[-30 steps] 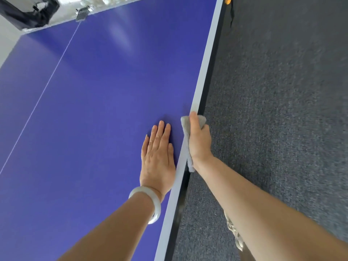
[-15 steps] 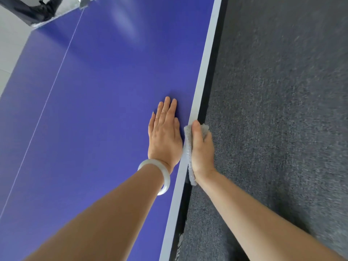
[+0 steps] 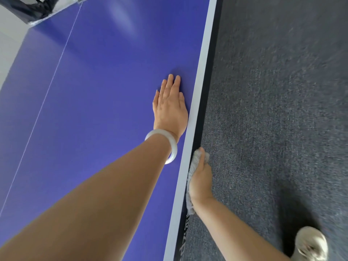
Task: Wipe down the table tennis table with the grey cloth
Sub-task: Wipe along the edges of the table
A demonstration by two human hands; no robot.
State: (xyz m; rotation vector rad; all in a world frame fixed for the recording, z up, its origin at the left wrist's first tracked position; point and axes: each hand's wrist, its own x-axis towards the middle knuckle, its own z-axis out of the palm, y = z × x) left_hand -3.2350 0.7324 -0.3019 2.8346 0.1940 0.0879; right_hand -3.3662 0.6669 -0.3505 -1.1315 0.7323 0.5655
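While the left hand (image 3: 170, 110) lies flat on the blue top of the table tennis table (image 3: 94, 119), palm down, with its fingers (image 3: 172, 84) straight and close together, the right hand (image 3: 200, 178) holds the grey cloth (image 3: 194, 162) against the table's right-hand edge. The left hand grips nothing. It rests just inside the white border stripe (image 3: 202, 72), with the heel of the palm touching that stripe, and a pale, glossy bangle (image 3: 173, 147) sits on its wrist.

The right hand is lower in the view and nearer the body than the left. It hangs beside the table rather than over it. Its thumb lies along the cloth and pins it to the dark side rail (image 3: 206, 110) just under the stripe. The other fingers of this hand are hidden behind the hand, so how they curl cannot be told. The cloth is bunched. One fuzzy end shows beyond the thumb tip, and the other trails out below the wrist, still against the rail. Further down the rail there is white lettering, too blurred to read.

A thin white centre line (image 3: 47, 95) runs the length of the blue top. At the far end, in the upper left corner, is a dark, blurred fitting (image 3: 37, 8). Right of the table lies dark grey carpet (image 3: 273, 110), and a light-coloured shoe (image 3: 310, 243) stands on it at the lower right.
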